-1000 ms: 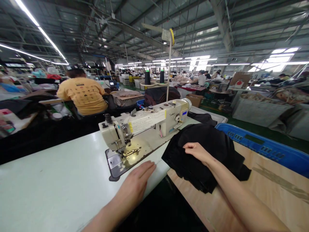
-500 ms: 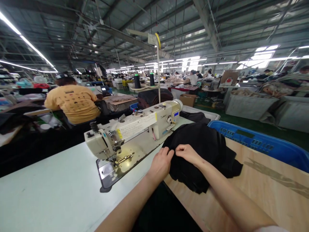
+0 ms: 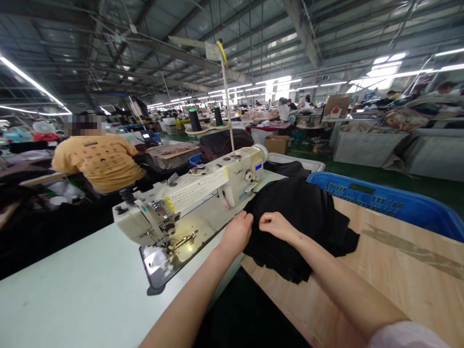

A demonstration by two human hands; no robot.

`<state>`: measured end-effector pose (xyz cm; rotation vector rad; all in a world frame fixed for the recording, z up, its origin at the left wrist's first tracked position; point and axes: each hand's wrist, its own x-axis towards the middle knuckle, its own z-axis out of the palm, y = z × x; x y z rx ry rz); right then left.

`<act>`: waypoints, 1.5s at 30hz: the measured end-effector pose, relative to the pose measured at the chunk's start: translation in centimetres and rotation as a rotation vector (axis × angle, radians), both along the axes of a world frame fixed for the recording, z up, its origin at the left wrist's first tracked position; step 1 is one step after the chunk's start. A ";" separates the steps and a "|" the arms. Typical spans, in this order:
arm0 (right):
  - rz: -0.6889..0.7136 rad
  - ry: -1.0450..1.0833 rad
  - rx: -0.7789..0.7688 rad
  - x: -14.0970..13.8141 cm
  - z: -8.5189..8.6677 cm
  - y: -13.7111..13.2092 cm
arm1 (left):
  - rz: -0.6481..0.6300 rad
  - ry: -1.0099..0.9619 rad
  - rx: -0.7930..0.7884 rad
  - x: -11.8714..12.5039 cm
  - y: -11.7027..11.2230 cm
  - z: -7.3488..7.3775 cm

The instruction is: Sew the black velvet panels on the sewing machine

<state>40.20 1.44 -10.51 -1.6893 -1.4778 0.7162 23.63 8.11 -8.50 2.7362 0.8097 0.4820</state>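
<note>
Head cam: right hand [image 3: 277, 226] pinching black cloth [image 3: 304, 200]; left hand [image 3: 237, 233], fingers curled at its edge, can't really tell if gripping; sewing machine [image 3: 235, 175] nearby

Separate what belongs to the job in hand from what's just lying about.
In the job:
black fabric, left hand and right hand pinching it
sewing machine alongside, untouched, probably

Apparently lying about:
blue crate
cardboard box

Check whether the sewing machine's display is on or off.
On: the display glows blue on the front of the sewing machine.
</note>
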 end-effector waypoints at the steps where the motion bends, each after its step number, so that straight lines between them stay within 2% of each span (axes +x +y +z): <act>1: -0.005 0.004 -0.001 0.0 0.0 0.0 | 0.011 -0.028 -0.020 -0.1 0.0 -0.1; 8: -0.020 0.085 0.014 -0.2 -0.1 0.0 | 0.185 -0.243 -0.243 0.1 0.5 -1.1; 13: -0.052 0.209 0.069 -0.5 0.3 -0.1 | 0.202 -0.346 -0.408 0.7 1.0 -1.2; 19: -0.056 0.276 0.149 -0.9 0.2 0.1 | 0.237 -0.432 -0.471 1.1 0.8 -1.4; 24: -0.057 0.287 0.135 -0.7 -0.3 0.3 | 0.261 -0.462 -0.524 1.2 0.8 -1.4; 31: -0.069 0.299 0.108 -0.7 0.1 -0.1 | 0.306 -0.522 -0.594 1.1 1.0 -1.8; 38: -0.031 0.298 0.076 -1.0 0.0 0.0 | 0.272 -0.591 -0.712 0.5 1.2 -2.4; 45: -0.077 0.324 0.063 -1.1 0.5 -0.2 | 0.215 -0.624 -0.774 -0.1 1.0 -2.6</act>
